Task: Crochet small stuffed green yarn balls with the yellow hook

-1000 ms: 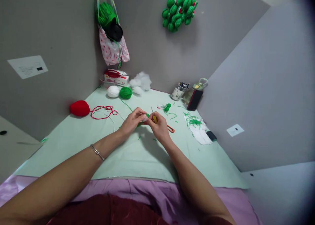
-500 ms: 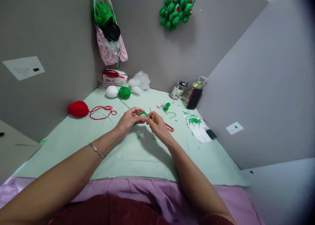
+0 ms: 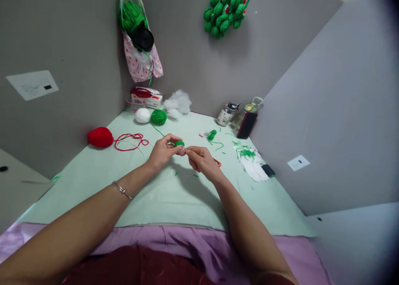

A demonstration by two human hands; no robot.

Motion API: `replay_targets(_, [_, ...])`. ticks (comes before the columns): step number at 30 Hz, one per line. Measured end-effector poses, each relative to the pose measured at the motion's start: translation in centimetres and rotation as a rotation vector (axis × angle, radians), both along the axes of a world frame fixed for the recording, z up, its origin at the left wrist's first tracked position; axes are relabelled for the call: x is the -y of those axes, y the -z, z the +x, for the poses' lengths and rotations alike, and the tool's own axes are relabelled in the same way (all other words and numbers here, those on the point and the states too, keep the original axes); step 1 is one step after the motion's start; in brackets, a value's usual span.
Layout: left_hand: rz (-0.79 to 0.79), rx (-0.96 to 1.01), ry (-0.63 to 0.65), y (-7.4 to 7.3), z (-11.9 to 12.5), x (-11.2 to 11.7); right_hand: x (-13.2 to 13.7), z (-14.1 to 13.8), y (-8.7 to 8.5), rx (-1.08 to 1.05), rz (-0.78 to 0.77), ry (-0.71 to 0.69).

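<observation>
My left hand (image 3: 163, 151) pinches a small green crocheted piece (image 3: 178, 143) above the pale green table (image 3: 156, 193). A green strand runs from it back to the green yarn ball (image 3: 158, 117). My right hand (image 3: 201, 160) is closed, its fingertips meeting the piece; it grips a crochet hook, of which only a thin metal tip shows by the piece. Orange-handled scissors (image 3: 217, 163) lie partly hidden behind my right hand.
A red yarn ball (image 3: 100, 137) with loose red strand (image 3: 131, 141), a white ball (image 3: 142, 115), white stuffing (image 3: 178, 102) and a box lie at the back. Yarn scraps on white paper (image 3: 249, 160), a jar, a bottle and a dark phone stand right. Green crocheted pieces hang on the wall (image 3: 226, 10).
My right hand has lowered and turned, so the yellow hook handle that stood upright is now hidden in the fist. The green piece has shifted a little left with my left hand.
</observation>
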State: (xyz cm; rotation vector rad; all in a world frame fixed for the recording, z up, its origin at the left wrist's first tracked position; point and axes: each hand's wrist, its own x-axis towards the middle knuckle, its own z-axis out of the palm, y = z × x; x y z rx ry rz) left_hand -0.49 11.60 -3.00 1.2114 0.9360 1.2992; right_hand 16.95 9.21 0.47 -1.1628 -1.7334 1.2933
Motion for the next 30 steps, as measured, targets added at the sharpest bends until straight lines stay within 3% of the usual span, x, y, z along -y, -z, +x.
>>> replay_targets(17, [0.115,-0.062,-0.029,0.04,0.17,0.10,-0.88,0.96,-0.36,-0.286,-0.338,-0.117])
replay_targets(30, [0.122,-0.095,0.027,0.11,0.08,0.33,-0.85,0.69,-0.21,-0.235,-0.287,-0.075])
